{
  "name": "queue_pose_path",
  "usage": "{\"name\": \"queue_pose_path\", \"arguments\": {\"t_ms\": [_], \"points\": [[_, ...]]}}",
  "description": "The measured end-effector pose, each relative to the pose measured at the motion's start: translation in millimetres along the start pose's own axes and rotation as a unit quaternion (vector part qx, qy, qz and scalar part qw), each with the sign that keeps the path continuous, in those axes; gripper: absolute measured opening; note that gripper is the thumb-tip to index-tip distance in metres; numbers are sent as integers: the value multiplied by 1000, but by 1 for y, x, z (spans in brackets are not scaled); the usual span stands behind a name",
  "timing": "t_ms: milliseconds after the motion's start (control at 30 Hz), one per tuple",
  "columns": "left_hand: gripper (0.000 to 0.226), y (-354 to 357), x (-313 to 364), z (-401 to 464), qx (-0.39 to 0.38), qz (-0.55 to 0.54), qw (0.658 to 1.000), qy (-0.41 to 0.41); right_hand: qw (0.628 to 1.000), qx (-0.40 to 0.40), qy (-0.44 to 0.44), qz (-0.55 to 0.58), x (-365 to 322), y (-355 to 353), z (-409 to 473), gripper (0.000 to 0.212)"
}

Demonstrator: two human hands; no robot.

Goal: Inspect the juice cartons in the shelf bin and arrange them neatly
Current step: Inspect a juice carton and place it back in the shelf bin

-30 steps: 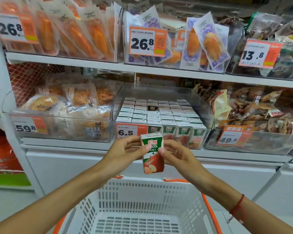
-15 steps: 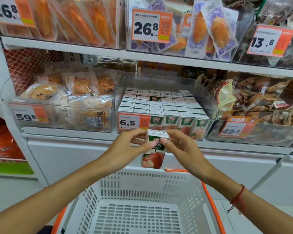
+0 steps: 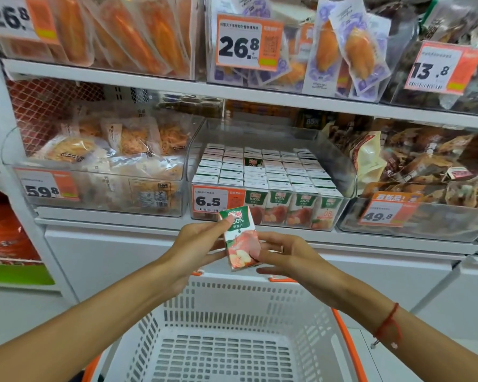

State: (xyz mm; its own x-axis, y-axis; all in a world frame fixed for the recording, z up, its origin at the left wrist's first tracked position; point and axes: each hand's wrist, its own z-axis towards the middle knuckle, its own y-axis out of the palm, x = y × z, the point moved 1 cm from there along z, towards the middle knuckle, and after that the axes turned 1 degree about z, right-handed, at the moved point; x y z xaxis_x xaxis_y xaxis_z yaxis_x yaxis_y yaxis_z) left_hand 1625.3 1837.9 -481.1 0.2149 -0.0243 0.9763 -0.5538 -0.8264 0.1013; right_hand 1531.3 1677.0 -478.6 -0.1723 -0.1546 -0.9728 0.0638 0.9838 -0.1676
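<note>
I am holding one juice carton tilted, in front of the shelf bin and below its front edge, left hand pinching its top corner, right hand pinching its lower side. I'd turn it slowly, checking each face, then slot it upright into the rows.

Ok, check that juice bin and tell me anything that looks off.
One gap: in the clear bin, a slot in the third column near the back sits empty, exposing the green face of the carton behind. The rest stand in even rows. One juice carton is out, tilted, held between the left hand and right hand.
</note>
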Motion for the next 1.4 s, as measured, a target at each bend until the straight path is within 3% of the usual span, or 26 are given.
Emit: {"name": "queue_pose_path", "arguments": {"t_ms": [133,267,400,533,667,833,1033,1167,1400], "points": [[27,4,-4,2,20,54,998,20,997,76,-11,-30,1,3,0,34],[26,8,-11,4,46,103,993,46,967,184,-42,-172,6,7,-1,47],[13,13,-10,2,19,73,996,44,941,208,-92,-249,7,8,-2,54],[16,12,-8,1,0,90,996,27,942,185,-113,-258,5,9,-3,54],[31,4,-2,-1,-59,110,992,6,975,148,-99,-134,-2,0,-1,20],[22,9,7,-5,-133,130,982,-22,979,165,-96,-71,-10,-8,-1,28],[23,13,5,-7,-129,122,984,-22,992,101,-49,-53,-8,-12,-5,24],[31,14,3,-5,-82,99,991,-20,997,65,-30,-26,-8,-20,-5,15],[46,13,2,-3,-37,100,994,15,1000,6,20,8,3,-25,-4,57]]}}
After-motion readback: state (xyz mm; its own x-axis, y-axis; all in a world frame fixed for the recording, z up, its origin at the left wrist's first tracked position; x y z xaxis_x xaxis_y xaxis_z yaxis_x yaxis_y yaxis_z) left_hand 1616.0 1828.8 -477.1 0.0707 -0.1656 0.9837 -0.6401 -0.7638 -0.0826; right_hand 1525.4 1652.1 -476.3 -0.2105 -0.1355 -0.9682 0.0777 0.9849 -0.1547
